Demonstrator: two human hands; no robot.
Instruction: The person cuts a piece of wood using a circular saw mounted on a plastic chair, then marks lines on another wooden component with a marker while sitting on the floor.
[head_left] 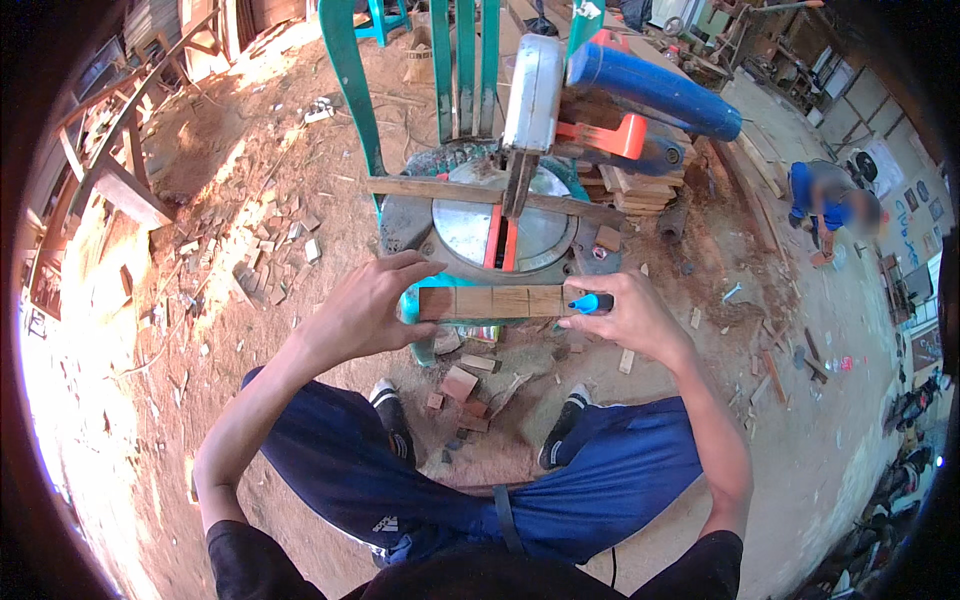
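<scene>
In front of me a short wooden block (492, 302), crossed by several dark lines, is held level between my hands. My left hand (370, 310) grips its left end, fingers along the far side and thumb along the near side. A blue marker (592, 303) is in my right hand (635, 318), its tip pointing left over the block's right end, which those fingers also touch. Just beyond is a miter saw with a round metal table (464, 236), an orange-edged slot, a raised grey head (534, 95) and a blue motor housing (650, 90).
A teal plastic chair (345, 75) bears the saw; a thin wooden strip (420, 187) lies across it. Offcuts (462, 385) lie between my feet, more scraps (265, 270) to the left. Stacked boards (640, 190) stand behind right. Another person (825, 200) crouches far right.
</scene>
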